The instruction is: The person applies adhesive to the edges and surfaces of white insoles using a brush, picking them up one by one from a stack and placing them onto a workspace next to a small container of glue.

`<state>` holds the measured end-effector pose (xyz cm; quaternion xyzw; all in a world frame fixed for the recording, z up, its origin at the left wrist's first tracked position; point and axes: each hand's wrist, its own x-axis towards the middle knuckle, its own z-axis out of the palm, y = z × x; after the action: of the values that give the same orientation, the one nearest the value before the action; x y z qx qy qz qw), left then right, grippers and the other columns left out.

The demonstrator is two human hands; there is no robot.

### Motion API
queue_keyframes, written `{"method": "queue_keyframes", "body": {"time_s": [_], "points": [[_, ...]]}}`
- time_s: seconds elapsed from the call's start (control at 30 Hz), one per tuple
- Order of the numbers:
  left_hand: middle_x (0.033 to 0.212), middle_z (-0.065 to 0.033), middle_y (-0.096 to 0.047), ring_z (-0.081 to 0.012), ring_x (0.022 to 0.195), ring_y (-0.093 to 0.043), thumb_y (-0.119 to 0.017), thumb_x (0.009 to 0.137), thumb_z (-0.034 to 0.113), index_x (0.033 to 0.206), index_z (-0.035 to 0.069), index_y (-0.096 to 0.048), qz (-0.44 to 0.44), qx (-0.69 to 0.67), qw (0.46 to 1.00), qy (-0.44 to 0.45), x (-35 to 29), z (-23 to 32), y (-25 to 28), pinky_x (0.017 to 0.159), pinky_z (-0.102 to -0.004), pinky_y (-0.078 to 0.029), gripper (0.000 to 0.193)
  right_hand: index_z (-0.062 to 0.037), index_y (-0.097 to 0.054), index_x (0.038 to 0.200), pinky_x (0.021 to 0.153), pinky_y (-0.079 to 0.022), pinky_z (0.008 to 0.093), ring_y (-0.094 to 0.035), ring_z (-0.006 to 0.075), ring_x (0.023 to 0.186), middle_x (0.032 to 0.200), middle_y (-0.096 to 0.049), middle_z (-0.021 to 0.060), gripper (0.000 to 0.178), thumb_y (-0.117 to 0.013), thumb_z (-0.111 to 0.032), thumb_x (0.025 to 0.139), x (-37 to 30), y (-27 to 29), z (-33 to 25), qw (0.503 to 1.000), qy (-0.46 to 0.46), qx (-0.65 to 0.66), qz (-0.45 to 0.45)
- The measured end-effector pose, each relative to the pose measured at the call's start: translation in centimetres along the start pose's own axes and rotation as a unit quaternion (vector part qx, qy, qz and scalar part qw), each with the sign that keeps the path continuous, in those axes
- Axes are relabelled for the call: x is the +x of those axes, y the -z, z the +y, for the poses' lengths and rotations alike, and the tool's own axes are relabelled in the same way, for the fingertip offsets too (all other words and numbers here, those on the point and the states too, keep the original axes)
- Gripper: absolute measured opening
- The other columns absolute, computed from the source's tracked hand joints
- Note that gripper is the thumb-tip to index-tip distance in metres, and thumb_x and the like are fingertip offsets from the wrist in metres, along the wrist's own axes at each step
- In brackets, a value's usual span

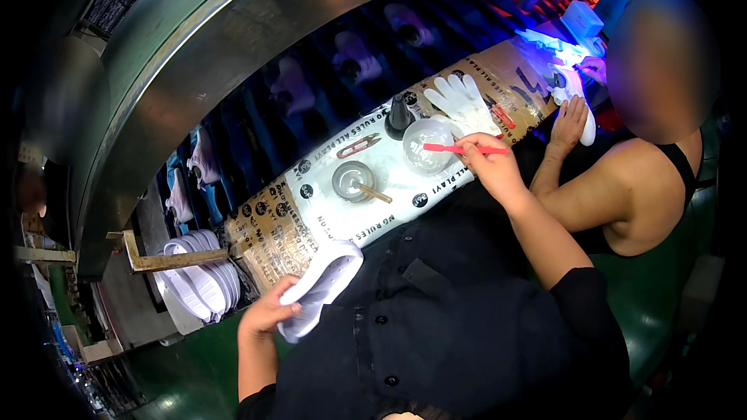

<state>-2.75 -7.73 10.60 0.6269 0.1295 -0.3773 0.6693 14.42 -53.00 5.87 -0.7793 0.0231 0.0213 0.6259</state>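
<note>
My left hand (270, 307) grips a white shoe sole (331, 276) by its edge, thumb over the rim, in front of the bench's near edge. In my right hand (492, 167) is a thin red brush (443, 148), its tip over a translucent bowl (416, 162) with whitish contents. To the left of that bowl stands a second, greyish bowl (342, 180), a wooden-handled brush (377, 194) resting in it. A black bottle (398, 118) stands behind the bowls. Beyond my right hand lies a white glove (459, 101).
Thread snips (358, 145) lie on the taped bench (268, 241); red-handled snips (504, 115) lie beside the glove. Several white soles (202, 272) are stacked at left. Behind runs a rack of shoe uppers (356, 58) under a metal hood (156, 101). A co-worker (630, 179) handles a white shoe at right.
</note>
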Motion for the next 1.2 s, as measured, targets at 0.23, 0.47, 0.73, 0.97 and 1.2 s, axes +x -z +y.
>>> {"method": "queue_keyframes", "body": {"time_s": [0.23, 0.47, 0.73, 0.97, 1.2], "points": [[0.132, -0.0231, -0.052, -0.0349, 0.115, -0.057, -0.054, 0.071, 0.031, 0.140, -0.003, -0.039, 0.156, -0.304, 0.939, 0.037, -1.5, -2.6, -1.2, 0.100, -0.0411, -0.046, 0.079, 0.0018, -0.062, 0.111, 0.072, -0.044, 0.0205, -0.056, 0.0076, 0.076, 0.086, -0.065, 0.0033, 0.022, -0.057, -0.011, 0.095, -1.5, 2.7, 0.1, 0.989, -0.009, 0.142, 0.028], [0.111, -0.0333, -0.056, -0.0460, 0.088, -0.063, -0.030, 0.088, 0.061, 0.138, -0.002, -0.040, -0.101, -0.437, 0.890, -0.085, 4.9, 2.7, -2.8, 0.068, -0.0544, -0.056, 0.081, 0.0013, -0.066, 0.104, 0.069, -0.045, 0.0236, -0.059, 0.0113, 0.075, 0.084, -0.067, 0.0057, 0.018, -0.063, -0.005, 0.087, -3.3, 0.0, -9.0, 0.975, 0.083, 0.156, -0.133], [0.123, -0.0272, -0.057, -0.0386, 0.102, -0.063, -0.032, 0.091, 0.058, 0.138, 0.000, -0.041, -0.018, -0.356, 0.934, 0.026, 6.5, 6.3, -6.2, 0.085, -0.0469, -0.055, 0.075, -0.0188, -0.070, 0.093, 0.095, -0.040, 0.0421, -0.058, 0.0191, 0.084, 0.083, -0.063, -0.0027, 0.017, -0.072, -0.015, 0.076, -5.1, -8.1, -19.0, 0.779, 0.486, -0.108, -0.381], [0.122, -0.0250, -0.058, -0.0356, 0.106, -0.063, -0.044, 0.092, 0.050, 0.134, 0.001, -0.045, -0.031, -0.326, 0.944, 0.047, 6.4, 6.9, -6.2, 0.093, -0.0426, -0.053, 0.065, -0.0188, -0.072, 0.095, 0.099, -0.036, 0.0448, -0.056, 0.0161, 0.082, 0.083, -0.063, -0.0051, 0.019, -0.073, -0.016, 0.076, -4.2, -10.2, -18.9, 0.743, 0.544, -0.167, -0.352], [0.115, -0.0312, -0.058, -0.0471, 0.089, -0.063, -0.041, 0.083, 0.057, 0.134, -0.002, -0.047, -0.129, -0.358, 0.918, 0.115, 7.4, 4.2, -2.5, 0.075, -0.0536, -0.054, 0.078, -0.0138, -0.073, 0.091, 0.098, -0.037, 0.0430, -0.055, 0.0197, 0.080, 0.077, -0.060, -0.0009, 0.018, -0.074, -0.012, 0.073, -0.9, -6.8, -16.9, 0.775, 0.498, -0.222, -0.321]]}}
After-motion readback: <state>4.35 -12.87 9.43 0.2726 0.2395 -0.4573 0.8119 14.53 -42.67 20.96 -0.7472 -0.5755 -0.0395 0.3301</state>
